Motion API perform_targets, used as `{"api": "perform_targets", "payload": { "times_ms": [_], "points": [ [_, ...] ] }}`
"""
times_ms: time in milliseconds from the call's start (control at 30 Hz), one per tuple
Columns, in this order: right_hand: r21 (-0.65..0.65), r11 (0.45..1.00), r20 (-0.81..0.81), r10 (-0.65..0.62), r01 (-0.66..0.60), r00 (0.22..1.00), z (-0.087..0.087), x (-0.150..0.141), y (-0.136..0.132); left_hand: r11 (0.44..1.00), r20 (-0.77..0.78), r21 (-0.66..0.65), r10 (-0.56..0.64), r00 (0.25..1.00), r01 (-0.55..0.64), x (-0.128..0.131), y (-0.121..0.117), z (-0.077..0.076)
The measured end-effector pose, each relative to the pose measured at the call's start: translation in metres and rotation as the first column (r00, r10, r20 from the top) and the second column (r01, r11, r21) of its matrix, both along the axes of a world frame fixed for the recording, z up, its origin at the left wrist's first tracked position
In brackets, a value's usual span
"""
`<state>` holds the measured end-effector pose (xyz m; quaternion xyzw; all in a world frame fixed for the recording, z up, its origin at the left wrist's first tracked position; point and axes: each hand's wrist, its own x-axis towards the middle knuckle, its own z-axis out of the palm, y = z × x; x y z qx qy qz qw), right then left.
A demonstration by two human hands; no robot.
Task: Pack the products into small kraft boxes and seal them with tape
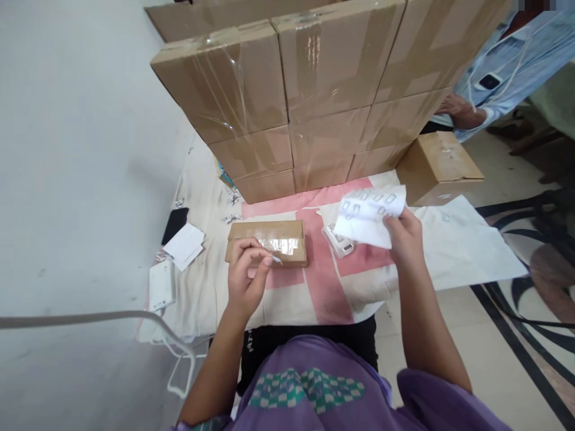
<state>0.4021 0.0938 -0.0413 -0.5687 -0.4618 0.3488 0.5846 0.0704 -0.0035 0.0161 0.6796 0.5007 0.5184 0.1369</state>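
The brown, shiny-taped carton [287,232] lies by the left grip [268,258], which pinches a small scrap [277,260]; the right grip [390,221] clamps a printed sheet [366,226].

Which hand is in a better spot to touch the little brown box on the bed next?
Left, I think. The left hand is right by the brown box, pinching just a tiny scrap. The right hand is farther off, holding a sheet of paper.
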Motion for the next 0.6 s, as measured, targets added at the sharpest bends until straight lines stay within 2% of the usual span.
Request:
{"api": "perform_targets", "payload": {
  "times_ms": [133, 200, 233, 300, 333, 367, 400, 433, 467, 500, 533, 600],
  "points": [
    [-0.265, 0.964, 0.135, 0.023, 0.014, 0.991, -0.014, 0.025, 0.068, 0.994, -0.047, -0.101, 0.043, 0.998, -0.048, -0.016, -0.011, -0.010],
    [-0.289, 0.956, 0.188, 0.009, 0.047, 0.982, -0.014, 0.030, 0.077, 0.988, -0.075, -0.138, 0.063, 0.995, -0.073, -0.017, -0.016, -0.012],
    [-0.261, 0.963, 0.210, -0.011, 0.067, 0.978, -0.013, 0.027, 0.073, 0.984, -0.098, -0.154, 0.075, 0.992, -0.089, -0.017, -0.018, -0.014],
    [-0.163, 0.984, 0.279, -0.030, 0.078, 0.960, -0.009, 0.009, 0.045, 0.976, -0.179, -0.178, 0.094, 0.979, -0.127, -0.013, -0.022, -0.017],
    [-0.066, 0.997, 0.364, -0.016, 0.043, 0.931, -0.008, -0.007, 0.025, 0.973, -0.232, -0.182, 0.094, 0.968, -0.139, -0.009, -0.023, -0.019],
    [0.008, 0.999, 0.446, 0.037, -0.046, 0.894, -0.007, -0.027, 0.002, 0.973, -0.286, -0.185, 0.085, 0.954, -0.142, -0.004, -0.024, -0.021],
    [0.015, 0.986, 0.467, 0.140, -0.166, 0.873, -0.007, -0.048, -0.022, 0.974, -0.332, -0.184, 0.068, 0.941, -0.135, 0.002, -0.024, -0.023],
    [0.020, 0.955, 0.474, 0.250, -0.295, 0.844, -0.007, -0.069, -0.045, 0.975, -0.366, -0.187, 0.041, 0.930, -0.116, 0.007, -0.023, -0.025],
    [0.045, 0.883, 0.485, 0.390, -0.468, 0.782, -0.008, -0.088, -0.064, 0.978, -0.389, -0.188, 0.008, 0.921, -0.088, 0.011, -0.022, -0.026],
    [0.098, 0.846, 0.475, 0.423, -0.524, 0.772, -0.009, -0.104, -0.078, 0.981, -0.413, -0.185, -0.025, 0.910, -0.057, 0.013, -0.020, -0.027],
    [0.128, 0.847, 0.459, 0.410, -0.516, 0.788, -0.011, -0.115, -0.087, 0.984, -0.441, -0.171, -0.038, 0.897, -0.043, 0.012, -0.017, -0.027],
    [0.143, 0.897, 0.459, 0.315, -0.419, 0.831, -0.019, -0.121, -0.090, 0.990, -0.507, -0.106, 0.024, 0.862, -0.090, -0.001, -0.007, -0.027]
  ]
}}
